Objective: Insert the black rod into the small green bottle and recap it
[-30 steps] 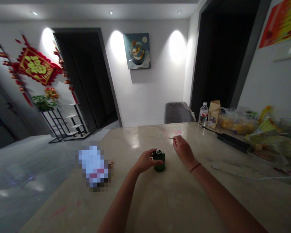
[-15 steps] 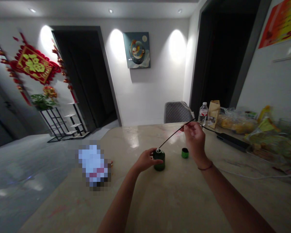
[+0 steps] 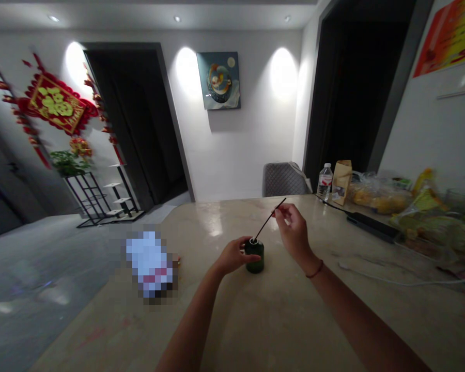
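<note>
A small dark green bottle (image 3: 254, 264) with a white ring at its mouth stands upright on the table. My left hand (image 3: 232, 257) is closed round its left side, thumb across the front. Between the thumb and fingers of my right hand (image 3: 293, 231) is a thin black stick (image 3: 265, 224), slanting up to the right. Its lower end is in the bottle's mouth, and its upper tip sticks out past my fingers. The green cap is hidden, apparently behind my right hand and wrist.
On the marbled table (image 3: 225, 330), a blurred-out pale object (image 3: 150, 263) lies at left. A water bottle (image 3: 324, 182), paper bag (image 3: 341, 182), black power strip (image 3: 372, 226) and plastic bags (image 3: 380, 194) crowd the right. A white cable (image 3: 403, 282) runs there too. A grey chair (image 3: 282, 179) stands behind.
My right hand has moved left and down toward the bottle, and less of the stick shows above its mouth. The green cap has gone out of sight. My left hand stays put.
</note>
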